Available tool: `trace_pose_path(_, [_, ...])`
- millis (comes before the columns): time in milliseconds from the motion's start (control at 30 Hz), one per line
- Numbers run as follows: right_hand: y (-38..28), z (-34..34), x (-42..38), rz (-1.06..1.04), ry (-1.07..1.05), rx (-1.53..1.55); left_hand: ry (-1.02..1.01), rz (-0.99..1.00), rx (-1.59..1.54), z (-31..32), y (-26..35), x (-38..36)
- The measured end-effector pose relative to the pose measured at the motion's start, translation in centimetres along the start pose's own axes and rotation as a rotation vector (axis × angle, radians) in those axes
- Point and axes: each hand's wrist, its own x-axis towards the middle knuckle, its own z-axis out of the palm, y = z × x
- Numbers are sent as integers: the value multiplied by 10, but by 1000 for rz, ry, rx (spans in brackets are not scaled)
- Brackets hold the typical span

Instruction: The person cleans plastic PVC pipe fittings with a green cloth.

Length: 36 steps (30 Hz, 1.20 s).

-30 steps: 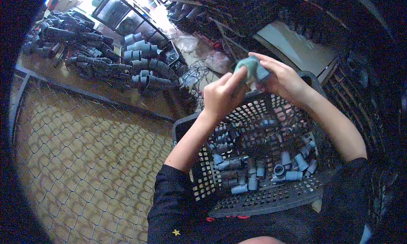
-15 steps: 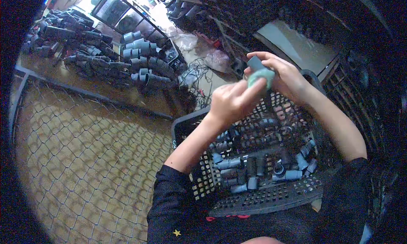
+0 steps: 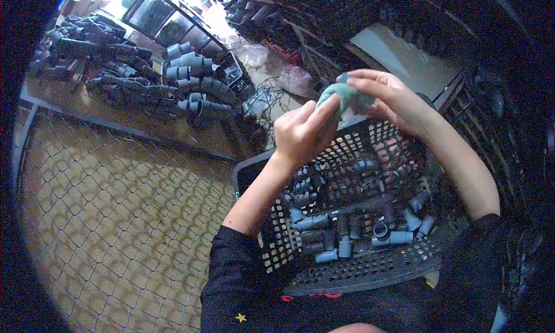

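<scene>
Over the crate, my left hand (image 3: 303,130) is closed on a pale green cloth (image 3: 340,93). The cloth is bunched against a grey pipe fitting (image 3: 363,105), which is blurred and mostly covered. My right hand (image 3: 396,99) holds this fitting from the other side, its fingers curved over the top. Below both hands, a black perforated plastic crate (image 3: 347,280) leans close to my body. Grey pipe fittings (image 3: 400,237) lie loose in the crate, several of them near its close side.
Left of the crate stretches a wire mesh panel (image 3: 115,217) in a metal frame. Grey fittings are stacked in rows (image 3: 193,73) on a brown surface at upper left. Plastic bags (image 3: 298,78) and tangled black strips lie behind the crate. A pale board (image 3: 404,58) sits at upper right.
My left hand has moved left and slightly down with the cloth. The fitting, exposed at its upper end before, is now mostly covered by cloth and fingers. Some fittings in the crate have shifted slightly.
</scene>
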Motion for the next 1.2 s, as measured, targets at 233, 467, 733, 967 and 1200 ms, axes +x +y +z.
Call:
trace_pose_path(233, [-4, -3, 2, 188, -27, 27, -234, 62, -5, -10, 20, 8])
trace_pose_path(467, [9, -4, 2, 6, -93, 73, -89, -26, -110, -4, 16, 6])
trace_pose_path(733, [0, 2, -1, -35, -33, -114, -116, -149, -84, -10, -2, 6])
trace_pose_path(967, [10, 18, 7, 37, 271, 111, -210, -65, -98, -5, 7, 8])
trace_pose_path(1200, [26, 3, 19, -100, 169, -118, -231, 40, -31, -8, 33, 6])
